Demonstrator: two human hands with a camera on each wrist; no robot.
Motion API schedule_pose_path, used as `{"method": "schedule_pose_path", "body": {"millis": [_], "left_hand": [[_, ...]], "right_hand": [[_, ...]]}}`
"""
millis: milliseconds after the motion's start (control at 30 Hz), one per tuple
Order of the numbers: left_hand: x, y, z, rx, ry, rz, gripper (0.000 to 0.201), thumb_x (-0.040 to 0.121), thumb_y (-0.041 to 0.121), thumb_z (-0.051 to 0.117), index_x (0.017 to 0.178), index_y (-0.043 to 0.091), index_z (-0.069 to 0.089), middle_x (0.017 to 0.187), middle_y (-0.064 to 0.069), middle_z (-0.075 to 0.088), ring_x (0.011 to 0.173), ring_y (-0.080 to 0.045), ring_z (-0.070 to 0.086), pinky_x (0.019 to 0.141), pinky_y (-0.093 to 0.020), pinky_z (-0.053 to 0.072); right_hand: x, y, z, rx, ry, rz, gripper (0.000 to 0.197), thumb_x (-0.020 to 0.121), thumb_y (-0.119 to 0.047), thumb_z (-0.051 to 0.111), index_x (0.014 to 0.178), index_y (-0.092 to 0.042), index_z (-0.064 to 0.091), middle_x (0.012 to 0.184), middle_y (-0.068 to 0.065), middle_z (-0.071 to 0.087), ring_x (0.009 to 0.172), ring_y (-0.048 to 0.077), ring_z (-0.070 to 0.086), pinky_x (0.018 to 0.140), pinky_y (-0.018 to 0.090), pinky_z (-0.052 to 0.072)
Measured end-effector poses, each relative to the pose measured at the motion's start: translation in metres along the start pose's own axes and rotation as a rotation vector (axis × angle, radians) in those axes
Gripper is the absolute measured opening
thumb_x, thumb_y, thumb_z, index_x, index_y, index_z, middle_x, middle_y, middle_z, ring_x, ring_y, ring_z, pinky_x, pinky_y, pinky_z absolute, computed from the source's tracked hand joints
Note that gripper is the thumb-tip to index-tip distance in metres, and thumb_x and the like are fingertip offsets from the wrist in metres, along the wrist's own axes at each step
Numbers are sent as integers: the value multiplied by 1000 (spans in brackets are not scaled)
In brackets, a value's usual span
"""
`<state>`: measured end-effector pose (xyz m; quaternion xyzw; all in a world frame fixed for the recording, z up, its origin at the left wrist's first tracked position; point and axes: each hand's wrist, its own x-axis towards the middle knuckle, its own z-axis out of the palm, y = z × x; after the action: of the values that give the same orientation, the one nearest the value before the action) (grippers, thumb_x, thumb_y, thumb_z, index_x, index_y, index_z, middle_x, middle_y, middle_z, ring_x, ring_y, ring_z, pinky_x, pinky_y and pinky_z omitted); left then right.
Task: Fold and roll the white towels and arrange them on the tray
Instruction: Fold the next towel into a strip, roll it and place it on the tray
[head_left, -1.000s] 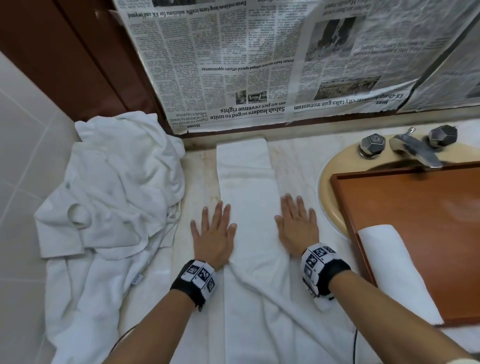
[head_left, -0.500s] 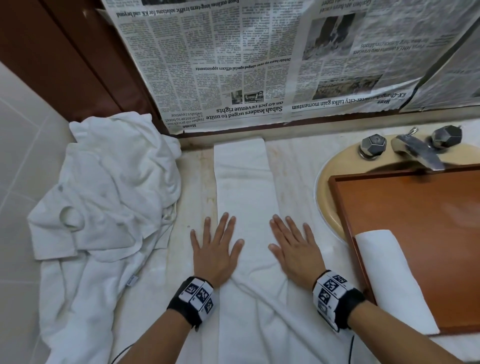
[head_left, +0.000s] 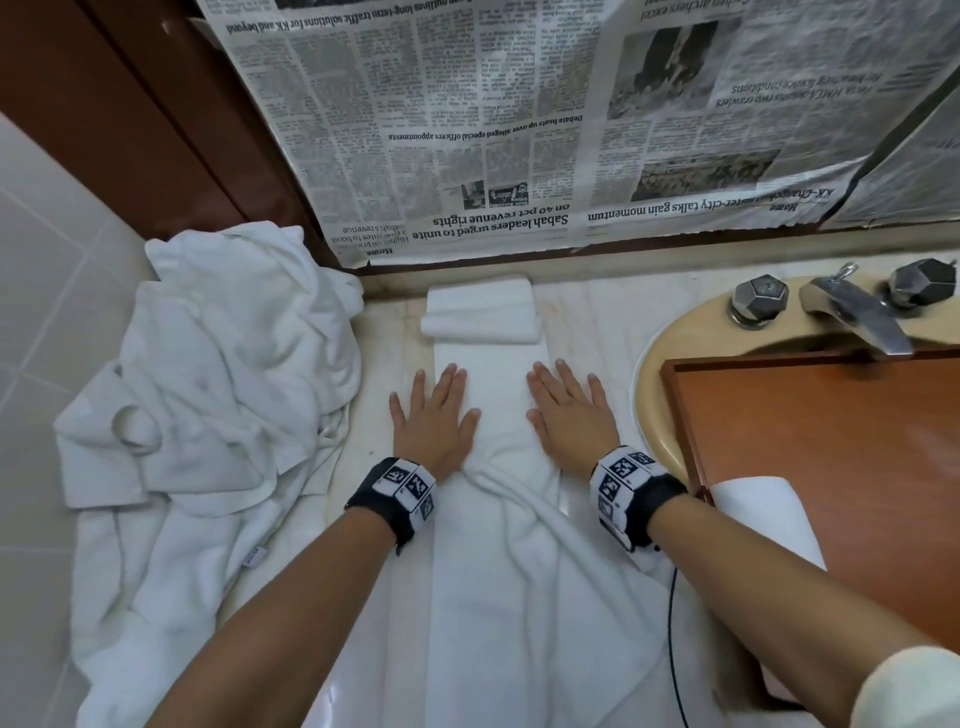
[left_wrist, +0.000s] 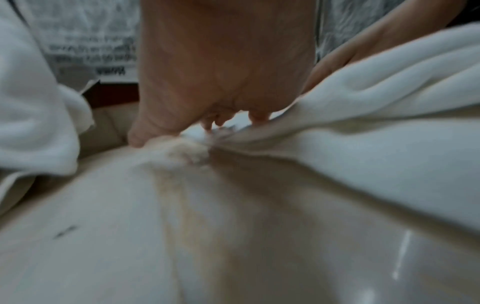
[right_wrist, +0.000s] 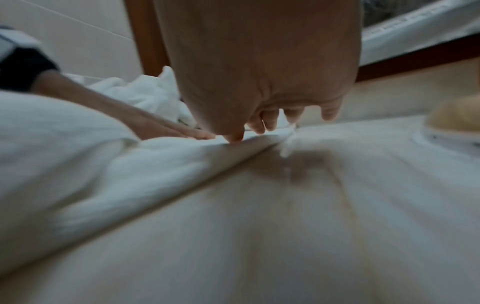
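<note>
1. A long white terry towel folded into a narrow strip (head_left: 493, 395) lies lengthwise on the pale marble counter (head_left: 587, 322), running from the near edge toward the back wall. Its far end is turned over into a short flat fold, two layers thick, close to the wall.
2. The left hand (head_left: 431, 421) lies palm down with its fingers straight and spread, half on the strip's left edge, half on the counter.
3. The right hand (head_left: 569, 415) lies the same way on the strip's right edge, fingers straight and fanned, gripping nothing.
4. Near the wrists the strip bunches into soft ridges; ahead of the fingers it lies smooth and flat.
5. A glossy reddish-brown wooden tray (head_left: 831, 441) sits over the beige oval sink (head_left: 654, 364) on the right, with one rolled white towel (head_left: 763, 514) lying at its near left corner.
6. A heap of crumpled white towels (head_left: 208, 374) lies to the left, against the tiled wall.
7. Faceted dull metal tap handles (head_left: 761, 296) flank a metal spout (head_left: 857, 317) behind the tray; upside-down newspaper sheets (head_left: 493, 130) hang over the wall above.
8. Half a second ago the far end lay flat and unfolded; now it is doubled back. Both hands have moved further up the strip, toward that fold.
</note>
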<state>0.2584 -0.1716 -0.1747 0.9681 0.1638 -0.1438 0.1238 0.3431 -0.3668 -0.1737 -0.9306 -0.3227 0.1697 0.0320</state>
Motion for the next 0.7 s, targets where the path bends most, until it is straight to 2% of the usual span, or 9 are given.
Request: {"method": "schedule_pose_path", "body": {"millis": [67,167,267,333,400,467,533,600,700], "left_hand": [[-20,8,1,-39,-19,20,64,104,50,27,160,29,3,166,15,-8,153,-23,-12,120,-61,-4],[-51,14,10,-120,-58,7,60,105,50,25,159,32,7,166,16,-7,153,-20,-12,119,-59,-5],[-65,2,19,-129,-59,-1,56,106,47,22,158,40,2,164,23,-10,153,-21,-14,119,-62,-5],[-68,-9,20,-156,-39,8,56,106,46,23,158,40,3,163,24,-10,153,-21,-12,119,-62,-3],[-71,-13,19,-212,-1,14,55,106,43,29,158,34,14,166,17,-2,154,-21,-5,119,-60,2],[-80,-9,18,-265,64,76,50,104,35,40,153,28,33,165,7,17,152,-24,10,120,-57,13],[-90,-5,21,-291,124,216,42,99,27,51,142,25,52,154,2,42,143,-27,32,114,-51,29],[-98,1,24,-282,124,300,36,97,27,54,132,26,61,139,5,57,133,-26,42,106,-44,36],[-100,9,21,-189,135,309,30,100,31,50,127,29,63,126,7,65,126,-24,45,102,-41,34]], "right_hand": [[-18,-9,4,28,6,-58,57,105,-40,9,158,-20,8,166,-7,1,152,17,-5,121,48,0],[-43,-15,20,48,-53,-75,71,92,-46,-10,158,-23,4,165,-10,-4,152,16,-7,122,50,4],[-56,-8,27,59,-69,0,56,104,-41,1,157,-27,-6,162,-16,-15,151,16,-12,122,50,1],[-63,-6,23,91,-58,69,54,107,-35,11,158,-27,-5,163,-16,-14,151,16,-11,122,48,2],[-73,-8,19,143,-4,115,54,106,-30,21,158,-23,8,165,-11,-1,152,18,2,122,47,11],[-88,-13,18,224,77,141,50,102,-22,36,151,-17,31,161,-2,24,146,23,25,114,46,29],[-106,-20,21,296,125,159,38,96,-18,45,133,-13,52,141,6,49,126,29,47,98,43,43],[-127,-27,26,388,102,181,25,95,-19,47,113,-12,63,115,7,58,106,29,55,87,41,47],[-150,-32,25,590,43,265,22,96,-18,50,99,-8,70,101,7,59,94,25,59,82,33,45]]}}
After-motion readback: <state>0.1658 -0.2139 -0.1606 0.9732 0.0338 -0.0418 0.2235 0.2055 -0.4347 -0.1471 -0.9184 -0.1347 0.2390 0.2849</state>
